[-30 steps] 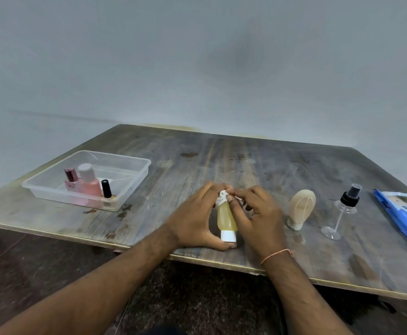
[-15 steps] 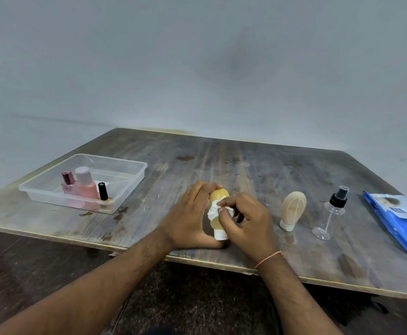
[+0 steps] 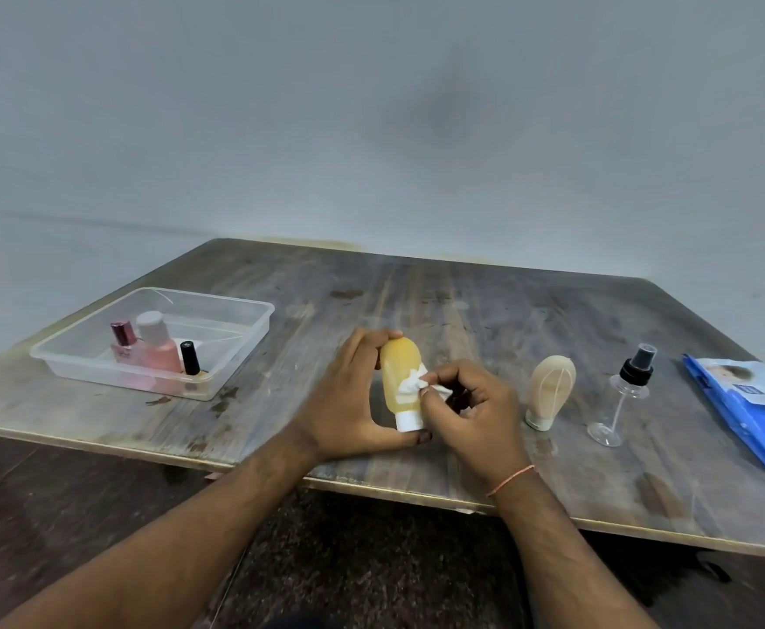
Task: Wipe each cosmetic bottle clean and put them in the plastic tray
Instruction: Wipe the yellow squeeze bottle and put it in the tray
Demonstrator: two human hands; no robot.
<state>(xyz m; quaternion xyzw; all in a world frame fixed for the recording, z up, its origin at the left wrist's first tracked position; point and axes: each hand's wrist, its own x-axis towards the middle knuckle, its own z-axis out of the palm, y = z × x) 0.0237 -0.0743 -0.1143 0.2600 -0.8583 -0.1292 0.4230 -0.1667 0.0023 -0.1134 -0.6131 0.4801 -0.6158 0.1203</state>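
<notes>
The small crumpled white wipe (image 3: 414,382) pinched in the right hand (image 3: 471,413) has slid from the yellow cap-down tube's (image 3: 401,379) top to its middle.

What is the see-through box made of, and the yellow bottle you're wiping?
The see-through box looks like thin, clear, glossy plastic: the three bottles inside show through its wall. The yellow bottle seems to be soft, cloudy plastic with a matte skin and a hard white cap; I can't be sure it is squeezable.

The held bottle (image 3: 399,379) stands on the table (image 3: 462,311), near its front edge. Left of it: tray (image 3: 230,351) containing three bottles (image 3: 159,356). Right of it, in order: tube (image 3: 551,391), sprayer (image 3: 623,394), wipes pack (image 3: 752,410).
</notes>
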